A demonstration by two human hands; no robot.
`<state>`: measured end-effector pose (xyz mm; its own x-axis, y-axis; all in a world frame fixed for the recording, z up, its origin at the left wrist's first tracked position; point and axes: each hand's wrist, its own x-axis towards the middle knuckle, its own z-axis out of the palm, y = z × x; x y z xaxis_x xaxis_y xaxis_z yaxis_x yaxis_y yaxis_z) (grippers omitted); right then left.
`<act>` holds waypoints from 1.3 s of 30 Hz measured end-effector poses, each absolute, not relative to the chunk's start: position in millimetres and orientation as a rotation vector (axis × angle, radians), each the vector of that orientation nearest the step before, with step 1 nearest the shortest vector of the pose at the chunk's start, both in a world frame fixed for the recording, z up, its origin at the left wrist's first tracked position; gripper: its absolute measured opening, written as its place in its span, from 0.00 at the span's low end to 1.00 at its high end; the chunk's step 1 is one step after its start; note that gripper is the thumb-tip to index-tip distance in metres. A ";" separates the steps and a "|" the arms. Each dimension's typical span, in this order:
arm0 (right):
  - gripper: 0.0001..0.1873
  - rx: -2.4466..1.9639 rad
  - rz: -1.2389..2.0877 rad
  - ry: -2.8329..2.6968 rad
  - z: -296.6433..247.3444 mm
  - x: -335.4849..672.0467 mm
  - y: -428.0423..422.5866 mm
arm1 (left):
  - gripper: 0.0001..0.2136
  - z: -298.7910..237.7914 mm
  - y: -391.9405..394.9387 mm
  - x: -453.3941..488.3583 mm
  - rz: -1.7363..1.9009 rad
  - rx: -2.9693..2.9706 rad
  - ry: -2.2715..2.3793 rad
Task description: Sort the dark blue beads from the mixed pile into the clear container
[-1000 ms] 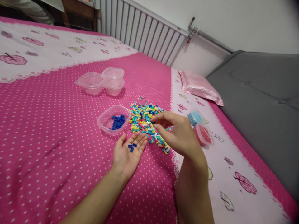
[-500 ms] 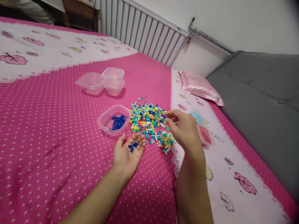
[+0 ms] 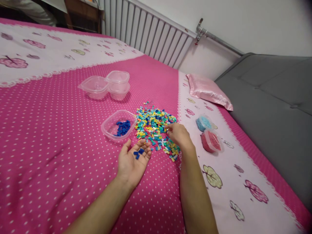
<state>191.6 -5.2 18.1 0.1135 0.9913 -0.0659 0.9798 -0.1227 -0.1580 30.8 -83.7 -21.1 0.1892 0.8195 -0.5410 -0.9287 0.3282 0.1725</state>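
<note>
A heap of small coloured bricks lies on the pink dotted bedspread. My left hand rests palm up beside the heap, cupping a few dark blue bricks. My right hand is lowered onto the heap's right edge, fingertips pinched among the bricks; what they hold is hidden. Left of the heap stands an open clear tub with dark blue bricks inside.
Two more clear tubs sit farther back. A light blue filled tub and a red filled tub stand right of the heap. A pink pillow, a grey sofa and a radiator border the bed.
My right hand has moved from above the heap's middle to its right side and dropped down onto the bricks. The left hand has stayed in place.
</note>
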 end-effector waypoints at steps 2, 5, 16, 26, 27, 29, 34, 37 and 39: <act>0.17 -2.293 0.229 -2.023 12.6 190.3 -1.4 | 0.15 -22.5 -83.8 30.6 1.241 -0.210 0.610; 0.17 -2.318 0.218 -2.004 6.1 188.0 3.8 | 0.15 -24.0 -84.0 30.5 1.243 -0.206 0.609; 0.12 -2.355 0.165 -1.979 -2.4 186.4 7.7 | 0.15 -22.2 -83.9 31.4 1.246 -0.198 0.612; 0.04 -2.290 0.176 -1.989 6.8 192.1 1.1 | 0.15 -23.4 -84.3 30.1 1.244 -0.200 0.607; 0.04 -2.291 0.158 -1.962 9.6 193.1 -0.2 | 0.15 -23.4 -84.3 30.1 1.245 -0.200 0.606; 0.04 -2.285 0.121 -1.891 15.8 195.6 -2.6 | 0.15 -23.4 -84.0 30.3 1.246 -0.203 0.608; 0.03 -1.985 0.114 -1.793 32.9 200.1 -10.6 | 0.15 -22.8 -83.2 30.9 1.243 -0.197 0.608; 0.04 -1.718 0.151 -1.769 45.2 197.0 -20.1 | 0.15 -23.1 -83.7 30.9 1.244 -0.190 0.612; 0.04 -1.585 0.156 -1.755 54.0 192.5 -28.5 | 0.15 -23.5 -84.2 30.8 1.244 -0.184 0.609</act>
<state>192.5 -28.5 54.0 0.0508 0.8962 0.4408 0.8045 0.2248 -0.5497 30.8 -84.2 -23.5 0.1872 0.8292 -0.5266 -0.9244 0.3301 0.1911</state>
